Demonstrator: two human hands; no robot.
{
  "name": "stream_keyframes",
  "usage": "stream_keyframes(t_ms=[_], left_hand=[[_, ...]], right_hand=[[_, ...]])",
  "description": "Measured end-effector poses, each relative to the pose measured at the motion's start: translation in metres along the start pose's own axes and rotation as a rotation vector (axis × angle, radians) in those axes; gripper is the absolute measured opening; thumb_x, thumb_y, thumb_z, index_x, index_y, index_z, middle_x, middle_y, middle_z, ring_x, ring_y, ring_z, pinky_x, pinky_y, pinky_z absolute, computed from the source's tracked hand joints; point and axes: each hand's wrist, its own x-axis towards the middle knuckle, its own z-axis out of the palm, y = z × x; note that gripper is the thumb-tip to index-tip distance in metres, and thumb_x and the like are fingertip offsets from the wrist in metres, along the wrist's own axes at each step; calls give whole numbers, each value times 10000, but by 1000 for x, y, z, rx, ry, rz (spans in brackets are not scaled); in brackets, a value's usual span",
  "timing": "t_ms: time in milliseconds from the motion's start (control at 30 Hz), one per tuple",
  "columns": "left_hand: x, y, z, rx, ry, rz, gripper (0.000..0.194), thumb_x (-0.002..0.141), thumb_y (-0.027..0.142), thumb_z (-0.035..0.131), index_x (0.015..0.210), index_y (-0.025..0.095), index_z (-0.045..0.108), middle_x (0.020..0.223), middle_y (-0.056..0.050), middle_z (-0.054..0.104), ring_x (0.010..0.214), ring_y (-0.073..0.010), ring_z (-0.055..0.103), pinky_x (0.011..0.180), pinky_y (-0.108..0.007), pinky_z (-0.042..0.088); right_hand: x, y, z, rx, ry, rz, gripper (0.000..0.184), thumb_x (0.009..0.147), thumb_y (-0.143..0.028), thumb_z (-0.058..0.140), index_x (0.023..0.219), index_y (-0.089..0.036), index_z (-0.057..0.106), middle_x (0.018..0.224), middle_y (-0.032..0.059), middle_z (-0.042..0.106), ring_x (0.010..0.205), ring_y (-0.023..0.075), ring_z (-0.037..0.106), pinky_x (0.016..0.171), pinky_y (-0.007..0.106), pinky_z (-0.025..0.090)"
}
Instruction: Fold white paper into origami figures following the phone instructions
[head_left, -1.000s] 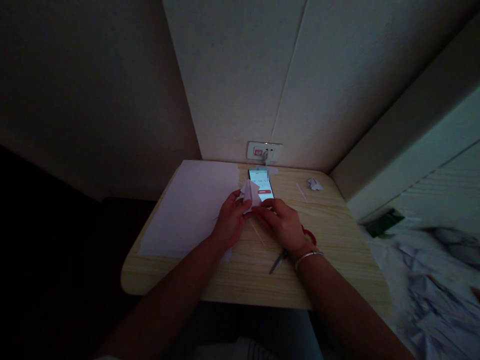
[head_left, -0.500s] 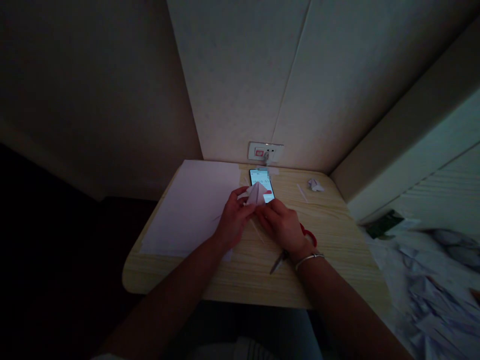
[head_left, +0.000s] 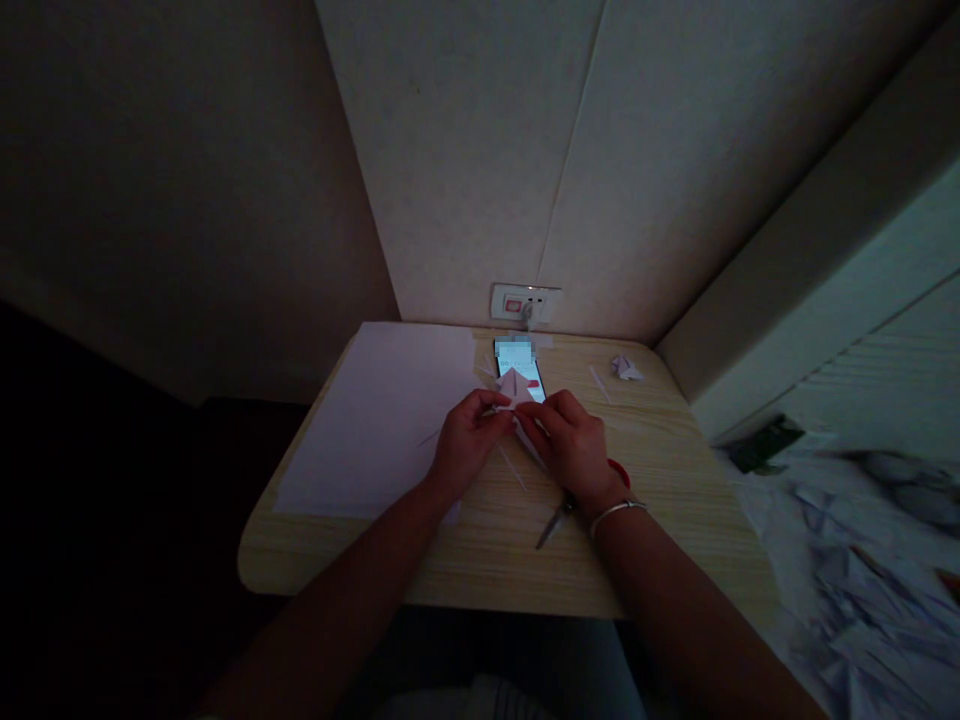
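Observation:
A small piece of folded white paper [head_left: 514, 388] is pinched between both hands above the middle of the table. My left hand [head_left: 471, 436] grips its left side, thumb and fingers closed. My right hand [head_left: 571, 440] pinches its lower right edge, and a bracelet circles that wrist. Just behind the folded paper lies a lit phone [head_left: 516, 352], partly covered by it. Scissors [head_left: 553, 524] with red handles rest under my right hand and wrist, only the blades and part of a handle showing.
White paper sheets [head_left: 375, 420] cover the table's left side. Another folded paper piece [head_left: 624, 368] and a thin paper strip [head_left: 600, 384] lie at the back right. A plug sits in the wall socket [head_left: 525, 302]. Many papers [head_left: 862, 610] spread beyond the table's right edge.
The folded paper has tilted flatter, its peak lower. My right hand's fingers have shifted along its lower edge. The view has moved slightly.

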Motion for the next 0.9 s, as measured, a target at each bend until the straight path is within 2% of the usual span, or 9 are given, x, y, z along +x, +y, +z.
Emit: stream_keyframes(t_ms=[167,400,533,633,900], left_hand=[[-1,4,3,-47,38,76,210,686,176,693,858,186,572,836,6,668,717,-105,614,683,-216,468],[-4,4,4,-10,53,180,126,724,173,663,821,192,585,765,25,659,712,-104,618,719,-223,482],[-6,5,2,4,61,187,117,713,184,684,807,187,616,764,13,666,724,-120,629,738,-239,488],[-8,6,0,14,55,179,128,701,187,704,809,186,634,771,-2,666,727,-130,632,728,-237,480],[-9,6,-1,45,85,207,115,688,188,723,777,184,651,735,4,654,677,-118,598,690,-225,454]], right_hand=[[1,-2,2,217,26,143,183,885,-303,543,994,-232,672,818,36,546,669,128,567,556,232,463],[-1,-3,2,329,78,154,179,875,-271,551,985,-238,688,780,31,543,652,129,560,560,244,477],[-2,-4,3,439,89,182,156,865,-257,561,947,-234,691,774,29,631,671,135,606,606,254,514],[-3,-6,5,576,108,267,130,843,-278,592,906,-219,689,789,26,683,664,134,637,611,258,532],[-3,-9,10,830,95,455,160,785,-339,653,863,-202,681,805,37,697,636,139,655,547,250,546]])
